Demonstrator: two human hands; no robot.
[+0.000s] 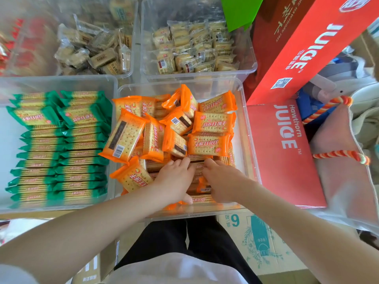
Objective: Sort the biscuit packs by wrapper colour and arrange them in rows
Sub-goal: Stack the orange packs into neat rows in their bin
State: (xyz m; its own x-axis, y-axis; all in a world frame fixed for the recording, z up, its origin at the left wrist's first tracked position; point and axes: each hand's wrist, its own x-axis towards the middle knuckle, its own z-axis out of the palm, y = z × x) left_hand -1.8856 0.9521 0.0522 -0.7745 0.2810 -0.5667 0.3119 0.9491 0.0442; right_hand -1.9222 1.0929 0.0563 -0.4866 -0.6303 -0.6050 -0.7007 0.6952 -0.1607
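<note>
A clear bin (245, 128) in front of me holds a loose heap of orange-wrapped biscuit packs (211, 123); a few stand on edge in a row near its front. My left hand (174, 179) and my right hand (221, 181) both reach into that bin, palms down, fingers pressed on the upright orange packs between them. Whether either hand grips a pack I cannot tell. To the left, another clear bin (61, 82) holds green-wrapped biscuit packs (59, 154) standing in two neat rows, with two packs lying flat on top at the back.
Two more clear bins at the back hold brown wafer packs (98, 52) and pale round biscuit packs (192, 48). Red juice cartons (285, 144) stand close on the right, with a bag with striped rope handles (340, 154) beyond. Cardboard boxes (256, 240) sit below by my legs.
</note>
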